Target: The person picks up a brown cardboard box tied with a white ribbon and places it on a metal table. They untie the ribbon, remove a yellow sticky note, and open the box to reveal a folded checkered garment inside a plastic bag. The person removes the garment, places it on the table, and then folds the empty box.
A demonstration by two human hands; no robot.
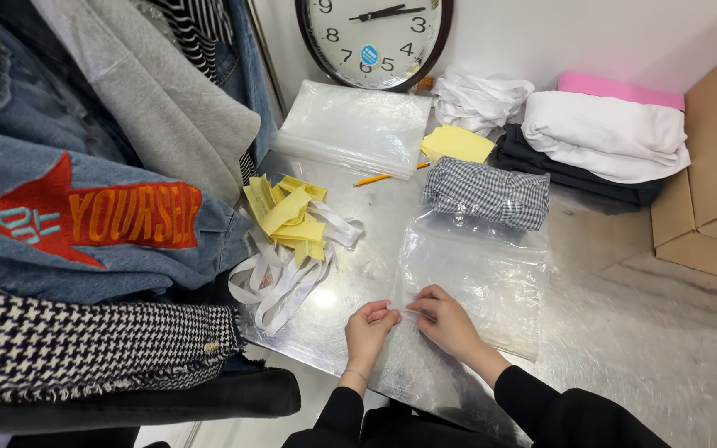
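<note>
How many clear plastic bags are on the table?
2. One clear plastic bag lies flat at the near edge, with the left hand and right hand pinching its edge. The other lies below the wall clock. That one may be a stack.

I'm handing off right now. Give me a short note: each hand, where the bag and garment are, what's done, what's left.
Left hand and right hand: both pinch the near edge of the clear plastic bag, lying flat on the metal table.
Checked folded garment: at the bag's far end; whether inside, cannot tell.
Yellow slips and white strips: left of the bag.
Done: bag laid out.
Left: near edge probably still needs closing.
</note>
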